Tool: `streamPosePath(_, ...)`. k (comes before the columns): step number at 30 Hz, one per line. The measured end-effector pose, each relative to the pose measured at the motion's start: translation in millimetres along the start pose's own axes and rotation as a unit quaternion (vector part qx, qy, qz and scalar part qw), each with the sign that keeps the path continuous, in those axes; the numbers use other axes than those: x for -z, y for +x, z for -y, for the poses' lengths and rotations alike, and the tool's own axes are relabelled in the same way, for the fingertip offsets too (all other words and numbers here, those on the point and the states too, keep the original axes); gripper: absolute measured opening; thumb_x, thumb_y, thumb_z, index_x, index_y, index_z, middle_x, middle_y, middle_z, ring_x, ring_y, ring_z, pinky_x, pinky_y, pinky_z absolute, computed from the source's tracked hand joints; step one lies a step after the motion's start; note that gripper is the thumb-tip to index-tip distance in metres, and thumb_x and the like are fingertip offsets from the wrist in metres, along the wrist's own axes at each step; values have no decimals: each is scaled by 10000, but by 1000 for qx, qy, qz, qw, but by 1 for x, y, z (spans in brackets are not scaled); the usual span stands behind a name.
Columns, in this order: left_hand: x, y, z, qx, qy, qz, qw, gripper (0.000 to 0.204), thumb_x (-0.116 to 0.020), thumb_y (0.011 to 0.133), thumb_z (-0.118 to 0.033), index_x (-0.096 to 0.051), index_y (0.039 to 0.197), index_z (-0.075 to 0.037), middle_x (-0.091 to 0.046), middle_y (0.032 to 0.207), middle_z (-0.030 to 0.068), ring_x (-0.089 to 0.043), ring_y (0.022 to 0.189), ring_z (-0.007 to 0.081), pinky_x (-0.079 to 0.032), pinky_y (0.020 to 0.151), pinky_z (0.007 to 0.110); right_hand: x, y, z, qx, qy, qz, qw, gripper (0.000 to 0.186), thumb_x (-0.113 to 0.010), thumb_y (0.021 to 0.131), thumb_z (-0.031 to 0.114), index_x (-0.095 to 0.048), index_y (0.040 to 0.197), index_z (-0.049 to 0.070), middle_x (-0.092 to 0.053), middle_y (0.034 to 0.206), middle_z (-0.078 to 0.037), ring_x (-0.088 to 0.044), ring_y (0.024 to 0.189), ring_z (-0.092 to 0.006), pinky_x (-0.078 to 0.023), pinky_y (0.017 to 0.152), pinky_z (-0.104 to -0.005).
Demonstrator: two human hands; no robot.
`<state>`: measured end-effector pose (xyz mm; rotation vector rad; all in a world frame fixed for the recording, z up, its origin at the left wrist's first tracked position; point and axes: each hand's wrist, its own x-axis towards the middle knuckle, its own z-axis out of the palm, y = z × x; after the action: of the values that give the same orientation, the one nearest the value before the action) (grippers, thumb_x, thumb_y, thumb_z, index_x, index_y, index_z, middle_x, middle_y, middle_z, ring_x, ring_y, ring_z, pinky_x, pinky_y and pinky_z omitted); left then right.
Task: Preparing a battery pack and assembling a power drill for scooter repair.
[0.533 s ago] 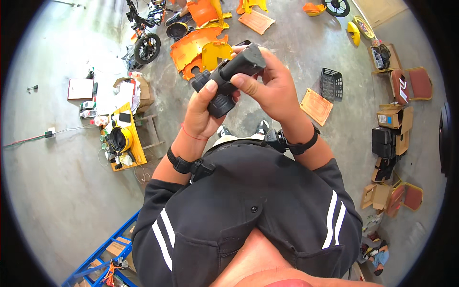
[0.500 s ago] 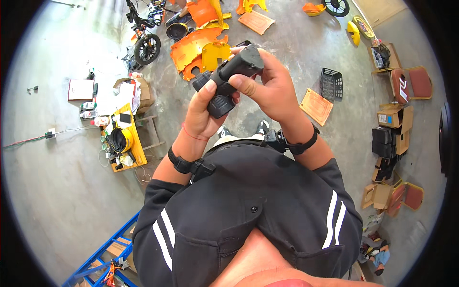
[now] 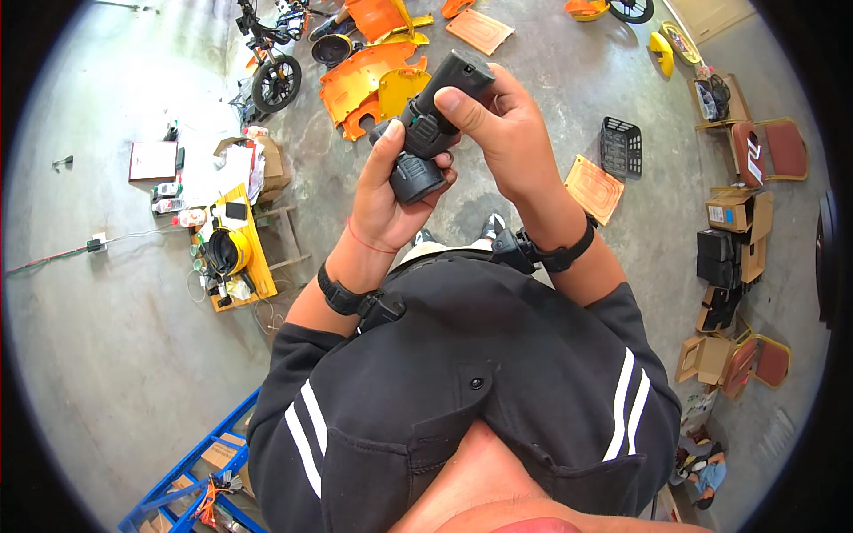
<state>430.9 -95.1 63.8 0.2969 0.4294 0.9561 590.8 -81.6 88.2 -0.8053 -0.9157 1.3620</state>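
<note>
We stand over a grey floor (image 3: 115, 338) that spreads to every side. At the lower left is a blue rack (image 3: 213, 437) with boxes and orange wires on it. A small bike (image 3: 275, 83) stands at the upper left, its black wheel near a big orange panel (image 3: 346, 96) on the floor. A yellow panel (image 3: 402, 91) overlaps that orange one. To our left, a yellow tabletop (image 3: 259, 266) carries a cluttered pile and a dark phone (image 3: 235, 210). We wear a black shirt (image 3: 480, 311) with white stripes on the sleeves. Over to the right are a red chair (image 3: 785, 149), open cardboard boxes (image 3: 729, 213), and a black basket (image 3: 620, 147) with an orange board (image 3: 594, 190) just beside it.

Our right hand (image 3: 506, 133) grips the upper, tube-shaped end of a black device (image 3: 435, 120), thumb pressed on its near side, the other fingers mostly hidden behind it. Our left hand (image 3: 382, 191) grips the lower part, thumb on one side and fingers (image 3: 447, 163) curled round the other, by a thick round end. We hold the device tilted, in the air beyond our chest; we cannot tell whether it is one piece or two. Each forearm wears a black strap (image 3: 569, 255), and a thin red string (image 3: 364, 240) circles our left wrist.
</note>
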Motion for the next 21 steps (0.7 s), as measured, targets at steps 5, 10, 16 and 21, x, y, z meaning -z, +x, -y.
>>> streamPosePath(5,4,0,1,4,6,-1,1000,484,-599,962,-381,-526,1289,-32,-643,1104,157,-635,846,165,-538,794,329,0,-3,-3,7,7,-16,1000,285,-748,888,200,-601,1049,16,-670,904,-56,-633,750,-95,-508,621,-240)
streamPosePath(10,11,1,-2,-18,42,-13,999,515,-573,973,-410,-501,1338,-53,-634,1177,186,-611,896,178,-490,854,375,4,4,6,122,74,-68,987,312,-752,889,219,-597,1070,17,-671,940,-57,-644,817,-102,-524,668,-246)
streamPosePath(16,8,-1,1,-22,27,18,999,532,-569,973,-427,-503,1343,-51,-634,1180,181,-601,916,184,-483,869,382,5,0,12,64,61,-36,995,348,-759,883,211,-580,1103,10,-673,966,-62,-651,862,-122,-541,732,-267)
streamPosePath(21,4,-2,2,-19,30,35,999,526,-580,969,-431,-511,1330,-55,-636,1170,147,-601,912,188,-483,882,393,3,-6,11,80,59,0,995,360,-767,874,185,-572,1118,7,-668,973,-63,-649,862,-123,-537,739,-273)
